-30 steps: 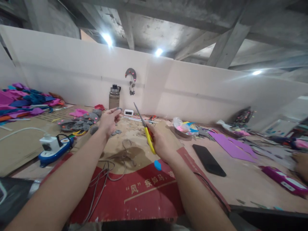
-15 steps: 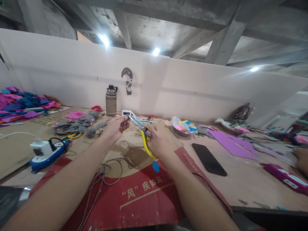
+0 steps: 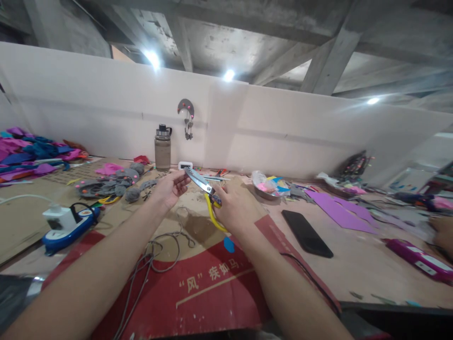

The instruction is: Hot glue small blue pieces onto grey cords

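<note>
My right hand (image 3: 236,207) grips yellow-handled scissors (image 3: 206,189), their blades pointing left and up toward my left hand (image 3: 170,188). My left hand's fingers are curled in a pinch right at the blade tips; whatever small piece they hold is too small to make out. Both hands hover over a red and brown cardboard sheet (image 3: 198,283) with loose grey cord (image 3: 155,248) lying on it.
A pile of grey felt pieces (image 3: 113,182), a bottle (image 3: 162,148), a blue and white power strip (image 3: 65,222), a black phone (image 3: 306,233), purple sheets (image 3: 336,210), a bowl of scraps (image 3: 271,187). Colourful fabric heap (image 3: 31,151) far left. Another person's hand (image 3: 442,236) at right edge.
The scissors swung from pointing upward to pointing left at my left hand, and the left hand drew in toward the blade tips.
</note>
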Available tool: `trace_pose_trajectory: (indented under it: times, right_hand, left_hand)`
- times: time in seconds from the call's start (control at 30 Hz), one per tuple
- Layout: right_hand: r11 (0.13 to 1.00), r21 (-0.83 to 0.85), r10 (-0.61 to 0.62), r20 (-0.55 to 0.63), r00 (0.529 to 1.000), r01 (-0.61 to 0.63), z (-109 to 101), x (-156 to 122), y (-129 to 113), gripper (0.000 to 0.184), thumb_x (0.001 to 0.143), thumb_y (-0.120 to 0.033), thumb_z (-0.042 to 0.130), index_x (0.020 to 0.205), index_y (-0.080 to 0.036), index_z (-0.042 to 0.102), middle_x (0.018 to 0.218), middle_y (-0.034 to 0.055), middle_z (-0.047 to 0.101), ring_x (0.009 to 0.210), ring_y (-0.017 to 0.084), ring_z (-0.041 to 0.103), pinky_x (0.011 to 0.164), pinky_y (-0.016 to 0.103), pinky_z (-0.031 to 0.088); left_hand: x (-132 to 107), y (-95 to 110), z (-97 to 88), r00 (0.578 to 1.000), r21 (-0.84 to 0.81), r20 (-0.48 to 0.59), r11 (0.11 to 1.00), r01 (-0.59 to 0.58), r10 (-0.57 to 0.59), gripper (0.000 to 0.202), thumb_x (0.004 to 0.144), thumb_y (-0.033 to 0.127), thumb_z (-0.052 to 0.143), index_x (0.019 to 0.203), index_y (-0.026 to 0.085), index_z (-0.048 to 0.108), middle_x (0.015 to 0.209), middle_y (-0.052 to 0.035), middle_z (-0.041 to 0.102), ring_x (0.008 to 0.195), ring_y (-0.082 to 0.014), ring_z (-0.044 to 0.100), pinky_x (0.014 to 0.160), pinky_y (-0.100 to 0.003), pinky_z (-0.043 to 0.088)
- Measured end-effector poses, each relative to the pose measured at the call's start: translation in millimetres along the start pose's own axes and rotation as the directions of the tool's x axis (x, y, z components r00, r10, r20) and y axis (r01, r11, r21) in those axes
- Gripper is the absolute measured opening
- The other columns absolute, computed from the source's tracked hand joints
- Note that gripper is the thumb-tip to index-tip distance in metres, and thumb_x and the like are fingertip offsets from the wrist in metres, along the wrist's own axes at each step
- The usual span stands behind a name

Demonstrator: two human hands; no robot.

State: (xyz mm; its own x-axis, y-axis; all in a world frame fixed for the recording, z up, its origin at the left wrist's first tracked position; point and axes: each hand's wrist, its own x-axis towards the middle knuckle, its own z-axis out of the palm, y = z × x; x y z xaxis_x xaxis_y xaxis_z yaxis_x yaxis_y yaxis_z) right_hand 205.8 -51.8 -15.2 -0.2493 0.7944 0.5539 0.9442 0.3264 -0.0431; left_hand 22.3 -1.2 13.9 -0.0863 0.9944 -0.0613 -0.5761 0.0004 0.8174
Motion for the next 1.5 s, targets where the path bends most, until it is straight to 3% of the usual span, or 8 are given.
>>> trace_pose_trajectory:
  times: [0.37, 0.67, 0.83, 0.97, 1.5]
  right_hand:
    - [0.999, 0.034, 0.018, 0.013, 1.0, -0.018, 10.8, 0.5, 4.0, 0.045, 0.083, -0.024, 0.044, 0.128, -0.029, 0.041, 0.11, 0.0076, 0.054, 0.083, 0.017, 0.054, 0.067, 0.027, 0.037]
    - [0.998, 0.009, 0.053, 0.087, 0.995, -0.054, 3.1, -0.1, -1.6, 0.041, 0.085, -0.024, 0.042, 0.126, -0.027, 0.044, 0.104, 0.0079, 0.057, 0.082, 0.017, 0.056, 0.064, 0.025, 0.036]
    - [0.977, 0.199, 0.073, 0.047, 0.996, -0.081, 5.5, 1.2, 2.0, 0.036, 0.082, -0.019, 0.045, 0.117, -0.027, 0.051, 0.103, 0.0051, 0.062, 0.086, 0.017, 0.057, 0.069, 0.025, 0.039]
    - [0.94, 0.318, 0.136, -0.022, 0.991, -0.122, 8.8, 3.8, 6.9, 0.035, 0.083, -0.022, 0.046, 0.118, -0.025, 0.048, 0.105, 0.0044, 0.06, 0.089, 0.017, 0.057, 0.073, 0.025, 0.041]
    - [0.995, 0.069, 0.065, 0.019, 0.998, -0.067, 5.7, 0.9, 2.1, 0.039, 0.08, -0.022, 0.047, 0.119, -0.026, 0.048, 0.103, 0.0072, 0.057, 0.073, 0.016, 0.054, 0.058, 0.026, 0.032]
  left_hand:
    - [-8.8, -4.0, 1.2, 0.973, 0.095, 0.081, 0.97, -0.226, 0.218, 0.025, 0.065, 0.011, 0.068, 0.09, 0.015, 0.065, 0.078, -0.0024, 0.068, 0.063, -0.0097, 0.063, 0.047, -0.016, 0.036]
    - [-7.0, -5.8, 0.7, 0.962, 0.098, 0.098, 0.959, -0.265, 0.256, 0.025, 0.063, 0.011, 0.07, 0.088, 0.014, 0.065, 0.076, -0.0033, 0.068, 0.06, -0.0085, 0.062, 0.046, -0.017, 0.032]
    - [-6.5, -5.0, 0.8, 0.962, 0.1, 0.089, 0.959, -0.265, 0.257, 0.025, 0.064, 0.012, 0.069, 0.088, 0.013, 0.064, 0.077, -0.0042, 0.068, 0.06, -0.0089, 0.062, 0.048, -0.017, 0.034]
    - [-3.6, -4.7, -0.4, 0.965, 0.072, 0.067, 0.963, -0.26, 0.255, 0.019, 0.063, 0.008, 0.069, 0.081, 0.012, 0.064, 0.073, -0.0049, 0.068, 0.061, -0.0085, 0.062, 0.05, -0.016, 0.037]
    - [-1.3, -7.0, -0.8, 0.972, -0.012, 0.081, 0.975, -0.221, 0.221, 0.017, 0.062, 0.008, 0.068, 0.078, 0.012, 0.064, 0.069, -0.0012, 0.065, 0.059, -0.007, 0.058, 0.052, -0.017, 0.042]
